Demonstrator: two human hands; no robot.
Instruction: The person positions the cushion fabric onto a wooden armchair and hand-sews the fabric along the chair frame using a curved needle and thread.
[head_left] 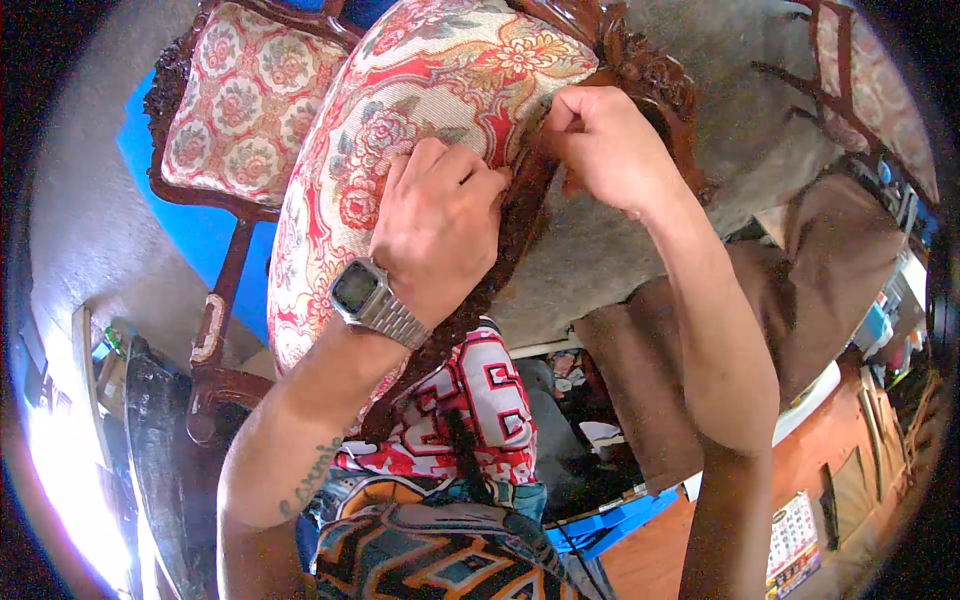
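Note:
A chair seat upholstered in cream fabric with red and gold flowers (365,140) lies in front of me, edged by a dark carved wooden frame (535,195). My left hand (440,215), with a metal watch (370,300) on its wrist, rests on the fabric beside the frame. Its fingers are curled, the tips against the seam between cloth and wood. Farther along that edge, my right hand (610,145) is closed in a pinch. Whatever either hand grips is hidden by the fingers.
At the left stands another chair with a floral padded back (250,105), over a blue sheet (165,190). More floral-covered furniture (855,60) is at the far right. Brown cloth (650,370) drapes to the right of my lap, and a calendar (793,540) shows lower right.

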